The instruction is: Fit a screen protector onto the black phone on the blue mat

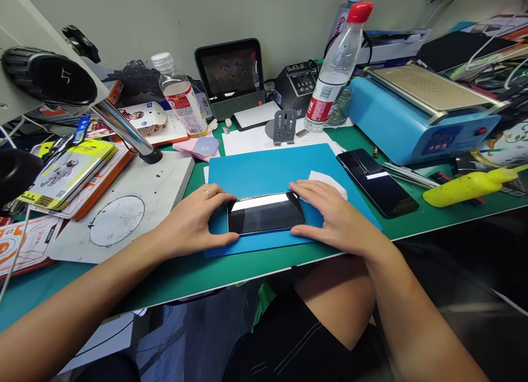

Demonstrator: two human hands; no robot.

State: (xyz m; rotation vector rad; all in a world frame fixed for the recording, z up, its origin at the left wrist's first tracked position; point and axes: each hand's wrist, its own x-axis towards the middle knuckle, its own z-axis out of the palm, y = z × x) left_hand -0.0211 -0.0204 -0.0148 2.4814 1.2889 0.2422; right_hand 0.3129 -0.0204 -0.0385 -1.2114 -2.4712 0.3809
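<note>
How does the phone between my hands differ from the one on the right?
The held phone lies crosswise on the blue mat; the other phone lies slanted on the green table. The left hand and right hand grip the held phone; nothing touches the other phone. Both screens are dark and glossy.

Phone [266, 213] on mat [264, 170] between left hand [193, 222] and right hand [336, 217], second phone [377, 182] right of mat, bottle [336, 68] and heating plate [416, 109] behind.
</note>
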